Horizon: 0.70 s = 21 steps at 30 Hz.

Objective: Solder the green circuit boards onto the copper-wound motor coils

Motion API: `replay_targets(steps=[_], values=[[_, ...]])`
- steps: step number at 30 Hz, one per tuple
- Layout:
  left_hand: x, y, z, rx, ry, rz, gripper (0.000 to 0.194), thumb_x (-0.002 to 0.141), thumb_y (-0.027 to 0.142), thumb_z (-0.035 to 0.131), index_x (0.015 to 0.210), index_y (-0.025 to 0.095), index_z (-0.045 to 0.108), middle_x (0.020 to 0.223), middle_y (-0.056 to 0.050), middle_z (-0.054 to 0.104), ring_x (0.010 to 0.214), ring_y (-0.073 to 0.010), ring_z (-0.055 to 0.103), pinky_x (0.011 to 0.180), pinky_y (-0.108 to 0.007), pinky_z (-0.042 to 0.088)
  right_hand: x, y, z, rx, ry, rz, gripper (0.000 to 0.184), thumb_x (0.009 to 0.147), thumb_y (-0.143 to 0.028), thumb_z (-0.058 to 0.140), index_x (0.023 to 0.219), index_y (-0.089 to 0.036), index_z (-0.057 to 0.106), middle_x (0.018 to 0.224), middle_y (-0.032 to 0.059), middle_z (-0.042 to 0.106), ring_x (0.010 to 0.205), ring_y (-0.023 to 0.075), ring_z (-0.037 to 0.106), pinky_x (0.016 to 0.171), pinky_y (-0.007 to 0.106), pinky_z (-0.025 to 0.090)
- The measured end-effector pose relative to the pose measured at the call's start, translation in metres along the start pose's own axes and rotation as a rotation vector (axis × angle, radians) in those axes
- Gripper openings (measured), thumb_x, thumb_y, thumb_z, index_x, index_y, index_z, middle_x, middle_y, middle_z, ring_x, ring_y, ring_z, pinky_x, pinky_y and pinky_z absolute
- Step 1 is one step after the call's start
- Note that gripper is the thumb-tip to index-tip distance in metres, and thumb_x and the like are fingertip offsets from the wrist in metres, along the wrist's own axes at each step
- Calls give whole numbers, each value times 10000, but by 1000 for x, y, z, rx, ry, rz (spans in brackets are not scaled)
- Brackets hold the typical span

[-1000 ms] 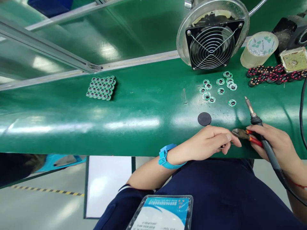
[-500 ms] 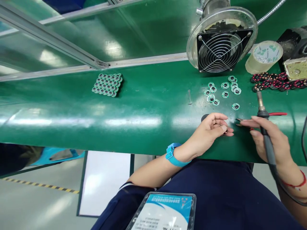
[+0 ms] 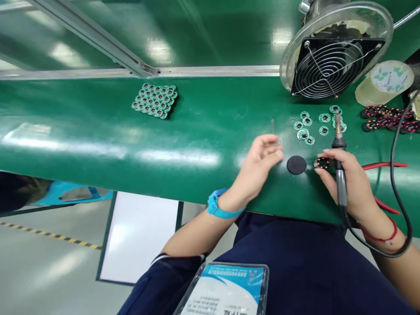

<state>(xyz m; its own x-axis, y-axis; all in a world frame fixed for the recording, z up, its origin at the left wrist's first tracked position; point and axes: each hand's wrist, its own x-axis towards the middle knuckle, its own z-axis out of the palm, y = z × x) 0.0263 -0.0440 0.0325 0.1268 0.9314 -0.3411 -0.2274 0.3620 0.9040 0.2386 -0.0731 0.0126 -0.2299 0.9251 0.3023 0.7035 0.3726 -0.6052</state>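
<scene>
My right hand holds a soldering iron against its palm, metal tip pointing away from me. Between its thumb and forefinger is a small wound coil ring, with copper-coloured windings around a dark centre. My left hand hovers left of a black round disc on the bench; its fingers are loosely bent, thumb apart, and nothing shows in them. Red-handled pliers lie by the right hand, their jaws hidden. Small round green circuit boards lie scattered beyond the hands, some behind the iron's tip.
A fan with a wire guard stands at the back. To its right are a tape roll and rows of wound coils. A block of round circuit boards sits at left. The iron's black cable loops at right.
The coil ring has passed from my left hand to my right fingertips. My left hand has drawn back leftward, uncovering the black disc. The view has shifted.
</scene>
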Motion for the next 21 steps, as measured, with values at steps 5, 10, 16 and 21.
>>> replay_targets(steps=[5,10,16,21], values=[[16,19,-29,233,28,131,296,788,258,617,1059,195,518,1078,-37,553,979,-108,547,805,-210,481,11,-9,22,-40,-90,-72,263,895,-302,561,1151,-261,516,967,58,657,842,238,576,726,388,456],[33,22,-26,400,-33,209,230,796,256,580,1008,178,536,1069,-39,560,955,-110,548,775,-217,473,14,-10,40,-167,-176,-85,248,900,-258,523,1146,-239,545,915,79,619,880,264,527,731,397,447],[68,14,-16,747,-242,253,140,802,162,557,938,140,583,972,-35,548,729,-73,496,724,-254,444,4,3,27,15,6,-40,378,858,-275,613,1220,-239,509,1111,85,653,970,251,563,839,430,495],[87,9,6,1029,-374,394,209,840,153,539,1044,131,579,1004,-59,551,805,-116,511,819,-300,444,2,15,17,123,236,45,397,846,-193,599,1228,-261,510,1073,61,679,898,214,624,812,413,528]])
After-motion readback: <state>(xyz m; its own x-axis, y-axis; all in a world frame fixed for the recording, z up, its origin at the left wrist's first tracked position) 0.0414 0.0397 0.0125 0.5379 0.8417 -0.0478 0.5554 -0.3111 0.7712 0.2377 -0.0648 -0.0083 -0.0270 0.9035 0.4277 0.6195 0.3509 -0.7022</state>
